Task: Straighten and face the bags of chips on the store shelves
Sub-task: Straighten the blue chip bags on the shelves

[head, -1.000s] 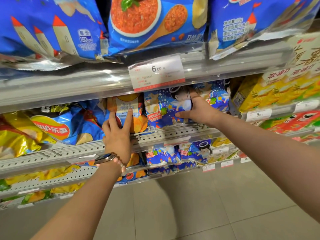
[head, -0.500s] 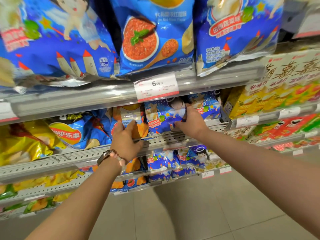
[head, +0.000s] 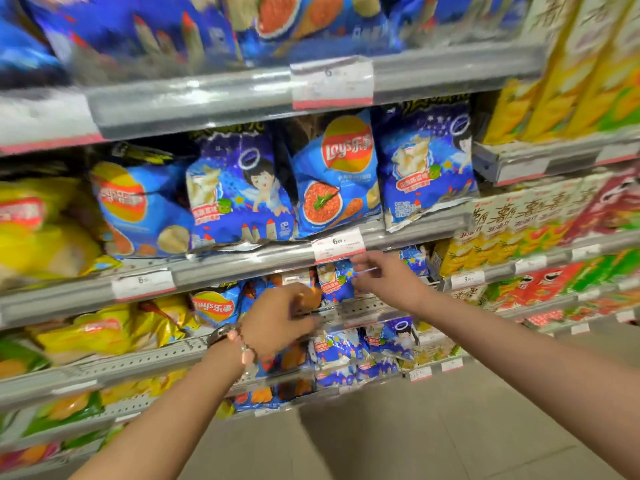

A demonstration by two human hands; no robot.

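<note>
Both my hands are at the middle shelf (head: 349, 315) of a snack rack. My left hand (head: 277, 320), with a watch and bead bracelet on the wrist, has its fingers curled in front of an orange chip bag (head: 310, 297); blur hides whether it grips the bag. My right hand (head: 388, 282) reaches left with loose fingers toward a small blue angel-print bag (head: 334, 287), just under the price tag (head: 338, 244). One shelf up stand a blue Lay's bag (head: 334, 174) and two blue angel-print bags (head: 239, 192), (head: 426, 171), all upright and facing out.
Yellow chip bags (head: 52, 230) fill the left of the shelves. Yellow and red snack boxes (head: 526, 216) are stacked at the right. More small blue bags (head: 377, 344) sit on the shelf below my hands. Grey floor tiles (head: 415, 427) lie beneath.
The view has swung upward, showing the shelf above. My right hand has come off the blue bag and risen toward the price tag. My left hand's flat fingers have curled.
</note>
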